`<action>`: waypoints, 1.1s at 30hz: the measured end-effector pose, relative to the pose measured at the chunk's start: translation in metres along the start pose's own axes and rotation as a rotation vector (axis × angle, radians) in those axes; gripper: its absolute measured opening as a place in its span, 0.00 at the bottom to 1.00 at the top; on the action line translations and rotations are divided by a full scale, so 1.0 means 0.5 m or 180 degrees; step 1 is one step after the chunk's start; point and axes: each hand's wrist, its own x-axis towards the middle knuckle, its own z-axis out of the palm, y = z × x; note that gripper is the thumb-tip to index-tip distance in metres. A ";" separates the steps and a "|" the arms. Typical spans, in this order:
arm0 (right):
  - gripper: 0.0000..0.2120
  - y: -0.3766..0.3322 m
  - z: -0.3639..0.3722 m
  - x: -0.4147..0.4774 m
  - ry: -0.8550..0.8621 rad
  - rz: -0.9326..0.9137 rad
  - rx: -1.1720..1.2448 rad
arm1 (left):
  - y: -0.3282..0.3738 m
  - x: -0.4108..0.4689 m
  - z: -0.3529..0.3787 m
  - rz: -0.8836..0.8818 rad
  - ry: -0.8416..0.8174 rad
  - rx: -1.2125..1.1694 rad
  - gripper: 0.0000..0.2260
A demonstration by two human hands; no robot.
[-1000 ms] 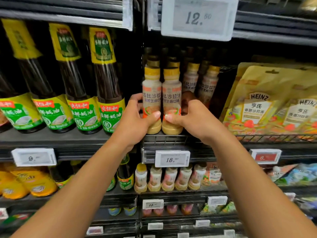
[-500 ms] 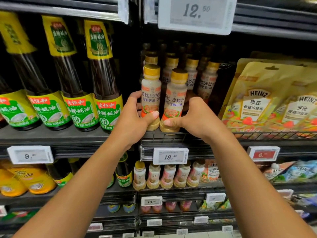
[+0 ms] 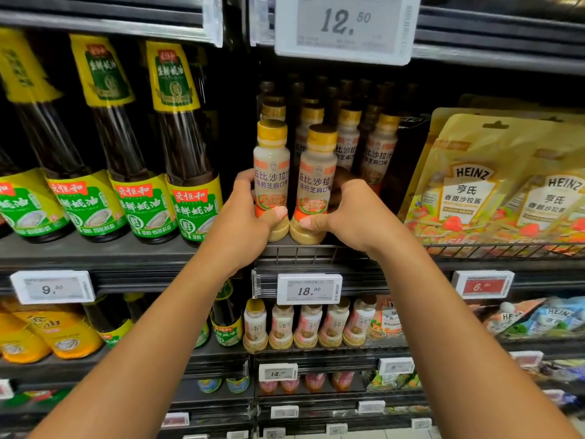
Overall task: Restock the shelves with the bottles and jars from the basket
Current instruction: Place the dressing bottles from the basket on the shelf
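Observation:
Two beige salad dressing bottles with yellow caps stand side by side at the front edge of the wire shelf [image 3: 316,248]. My left hand [image 3: 243,217] grips the left bottle [image 3: 271,166] low down, thumb across its orange band. My right hand [image 3: 351,217] grips the right bottle [image 3: 316,172] the same way, thumb on its base. The right bottle leans slightly to the right. More bottles of the same dressing [image 3: 348,137] stand in rows behind them. The basket is out of view.
Tall dark oyster sauce bottles [image 3: 186,172] stand close on the left. Heinz pouches [image 3: 468,185] fill a wire tray on the right. A large price tag [image 3: 345,26] hangs from the shelf above. Small dressing bottles [image 3: 307,327] line the shelf below.
Both hands have kept their grip. The right bottle tipped to the right half a second ago and now stands closer to upright beside the left one.

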 end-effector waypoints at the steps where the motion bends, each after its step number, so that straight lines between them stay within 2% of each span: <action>1: 0.31 0.000 -0.001 -0.001 -0.0001 0.0010 -0.0015 | 0.004 -0.003 0.000 0.0031 0.0033 0.0133 0.31; 5: 0.30 -0.001 0.001 -0.017 0.0040 -0.0018 -0.0096 | 0.019 -0.025 -0.001 0.0166 0.0272 0.0586 0.39; 7: 0.27 -0.001 0.003 -0.033 0.0280 -0.0136 -0.0180 | 0.026 -0.051 0.003 0.0454 0.0454 0.0724 0.40; 10: 0.21 0.005 0.010 -0.069 0.0906 -0.0489 -0.0233 | 0.027 -0.094 0.015 0.1051 0.0859 0.0692 0.32; 13: 0.15 0.022 0.014 -0.120 0.1493 -0.0817 0.0132 | 0.018 -0.134 0.036 0.1595 0.1317 0.0563 0.22; 15: 0.08 0.041 0.010 -0.154 0.1706 -0.0882 0.0477 | 0.011 -0.159 0.060 0.1811 0.1306 0.0272 0.18; 19: 0.06 0.097 0.001 -0.220 0.1919 -0.0649 0.1214 | 0.015 -0.202 0.121 0.1620 0.0521 -0.0700 0.10; 22: 0.07 0.145 -0.008 -0.274 0.2053 -0.0303 0.1397 | 0.025 -0.217 0.173 0.1097 -0.0204 -0.1123 0.11; 27: 0.09 0.227 -0.035 -0.380 0.2415 0.0170 0.1431 | 0.032 -0.237 0.286 0.0406 -0.1213 -0.1476 0.08; 33: 0.03 0.325 -0.090 -0.523 0.2937 0.0727 0.1416 | 0.074 -0.287 0.441 0.0004 -0.2073 -0.1667 0.06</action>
